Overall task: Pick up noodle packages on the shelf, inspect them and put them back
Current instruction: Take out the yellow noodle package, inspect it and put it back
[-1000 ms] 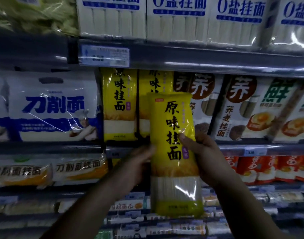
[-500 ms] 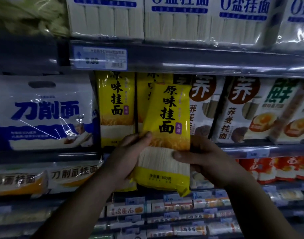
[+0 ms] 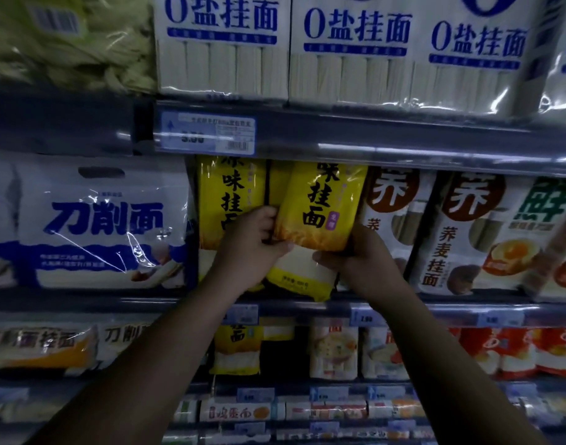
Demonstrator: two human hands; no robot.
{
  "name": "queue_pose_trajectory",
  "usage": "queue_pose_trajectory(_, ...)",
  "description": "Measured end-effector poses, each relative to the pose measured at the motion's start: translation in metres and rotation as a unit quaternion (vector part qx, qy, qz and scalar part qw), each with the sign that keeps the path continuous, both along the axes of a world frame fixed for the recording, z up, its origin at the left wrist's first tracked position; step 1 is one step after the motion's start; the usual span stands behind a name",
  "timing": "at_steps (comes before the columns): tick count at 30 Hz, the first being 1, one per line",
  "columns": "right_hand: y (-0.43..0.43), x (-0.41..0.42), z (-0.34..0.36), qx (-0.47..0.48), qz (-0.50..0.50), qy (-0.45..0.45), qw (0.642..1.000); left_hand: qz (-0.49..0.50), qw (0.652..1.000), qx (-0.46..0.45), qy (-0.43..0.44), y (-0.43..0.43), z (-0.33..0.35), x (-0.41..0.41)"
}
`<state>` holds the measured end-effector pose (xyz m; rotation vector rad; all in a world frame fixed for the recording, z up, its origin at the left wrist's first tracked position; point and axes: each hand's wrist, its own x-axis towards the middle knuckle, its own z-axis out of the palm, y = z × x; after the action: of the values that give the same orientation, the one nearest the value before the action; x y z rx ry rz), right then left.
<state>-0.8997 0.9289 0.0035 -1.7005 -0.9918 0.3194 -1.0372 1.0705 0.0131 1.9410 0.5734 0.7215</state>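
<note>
A yellow noodle package (image 3: 317, 216) with black characters leans tilted in the middle shelf slot, its top tucked under the upper shelf rail and its bottom end at the shelf's front edge. My left hand (image 3: 254, 244) grips its left edge and my right hand (image 3: 360, 255) holds its lower right side. A matching yellow package (image 3: 228, 200) stands upright in the slot just to the left, partly hidden by my left hand.
White and blue noodle bags (image 3: 92, 226) stand to the left, brown-labelled buckwheat packs (image 3: 458, 236) to the right. White salt-free noodle packs (image 3: 349, 49) fill the shelf above. A price tag (image 3: 208, 134) hangs on the upper rail (image 3: 403, 146). Lower shelves hold several more packs.
Both hands have carried the yellow package up and away from me, from in front of the shelf into the middle slot; its top has slid under the upper rail.
</note>
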Motion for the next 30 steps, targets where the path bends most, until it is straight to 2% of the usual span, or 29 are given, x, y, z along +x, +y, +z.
queue_pose_trajectory(3, 0.006, 0.009, -0.006, -0.023, -0.017, -0.053, 0.998, 0.026, 0.999, 0.033, 0.000, 0.002, -0.011, 0.013)
queue_pose_trajectory(10, 0.004, 0.015, -0.014, -0.031, -0.046, -0.113, 0.992, 0.083, 0.995, 0.059, 0.010, -0.006, -0.046, 0.011)
queue_pose_trajectory(15, -0.001, 0.008, -0.017, -0.040, -0.114, -0.102, 0.987, 0.098, 0.989, 0.097, 0.045, -0.010, -0.047, 0.010)
queue_pose_trajectory(21, -0.002, -0.001, -0.017, -0.073, -0.160, -0.125, 0.977, 0.061, 0.989, 0.121, 0.054, -0.009, -0.041, 0.009)
queue_pose_trajectory(28, -0.001, -0.004, -0.020, -0.092, -0.215, -0.096, 0.968, 0.032, 0.989, 0.132, 0.053, -0.009, -0.035, 0.012)
queue_pose_trajectory(30, -0.001, -0.013, -0.018, -0.071, -0.219, -0.083, 0.970, 0.023, 0.987, 0.145, 0.069, -0.008, -0.035, 0.007)
